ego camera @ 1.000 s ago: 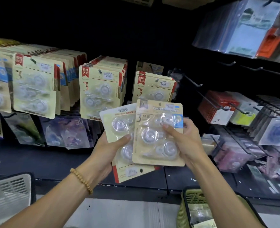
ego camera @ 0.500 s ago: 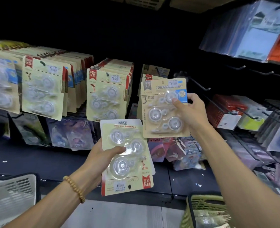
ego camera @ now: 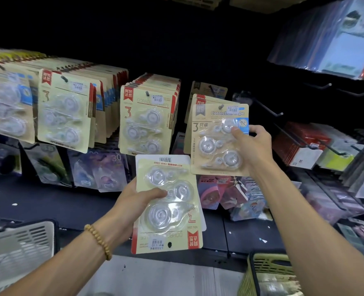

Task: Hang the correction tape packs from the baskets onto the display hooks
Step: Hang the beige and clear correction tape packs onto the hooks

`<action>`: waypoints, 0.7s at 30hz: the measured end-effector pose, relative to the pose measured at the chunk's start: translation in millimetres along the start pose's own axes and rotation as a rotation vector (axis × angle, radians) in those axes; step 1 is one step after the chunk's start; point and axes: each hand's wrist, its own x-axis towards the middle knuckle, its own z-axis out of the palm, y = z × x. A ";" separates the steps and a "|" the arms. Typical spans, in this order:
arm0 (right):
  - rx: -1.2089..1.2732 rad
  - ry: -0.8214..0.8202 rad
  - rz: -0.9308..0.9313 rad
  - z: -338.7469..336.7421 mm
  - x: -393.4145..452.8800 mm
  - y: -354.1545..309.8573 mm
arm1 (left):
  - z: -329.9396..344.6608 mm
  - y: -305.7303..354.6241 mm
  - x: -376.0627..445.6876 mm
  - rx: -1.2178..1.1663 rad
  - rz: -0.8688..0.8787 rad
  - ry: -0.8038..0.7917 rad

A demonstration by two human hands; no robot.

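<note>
One pack (ego camera: pixel 219 139) raised since, seemingly on hook (ego camera: pixel 221 107)

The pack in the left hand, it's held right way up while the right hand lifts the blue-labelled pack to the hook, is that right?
Not quite. The head view shows the pack in the left hand upside down: its hang hole and red banner sit at the bottom. The left hand does hold it, while the right hand lifts the blue-labelled pack to the hook.

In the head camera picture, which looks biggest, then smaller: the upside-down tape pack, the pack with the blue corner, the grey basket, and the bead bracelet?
1. Grey basket, though partly cut off by the frame.
2. Upside-down tape pack in the left hand.
3. Pack with the blue corner in the right hand; it is farther away, so their true sizes may match.
4. Bead bracelet.
</note>
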 end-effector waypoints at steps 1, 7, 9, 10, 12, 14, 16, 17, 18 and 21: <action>-0.036 0.013 -0.001 2.3 4.2 0.1 | -0.6 -0.2 0.7 0.005 0.003 -0.002; -0.199 0.073 0.012 12.3 19.3 6.4 | -6.6 0.0 -3.2 -0.052 -0.018 -0.059; -0.268 0.089 0.011 10.8 13.1 15.9 | -6.8 0.5 -4.9 -0.121 -0.021 -0.096; -0.289 0.094 0.013 8.6 6.1 21.7 | -6.4 0.6 -5.3 -0.159 -0.020 -0.107; -0.336 0.084 0.022 1.8 -12.9 32.4 | -4.5 0.2 -5.9 -0.233 -0.006 -0.127; -0.368 -0.026 0.067 -5.3 -35.1 39.9 | -0.5 0.3 -6.3 -0.300 0.024 -0.141; -0.267 -0.252 0.215 -14.4 -61.3 39.7 | 5.4 2.6 -7.3 -0.356 0.069 -0.126; -0.173 -0.401 0.307 -19.4 -73.9 37.6 | 8.6 4.5 -8.4 -0.379 0.093 -0.117; -0.105 -0.556 0.369 -24.7 -82.9 37.6 | 12.3 6.3 -9.4 -0.404 0.108 -0.112; -0.039 -0.851 0.370 -35.2 -99.6 37.8 | 21.6 11.2 -11.3 -0.455 0.121 -0.103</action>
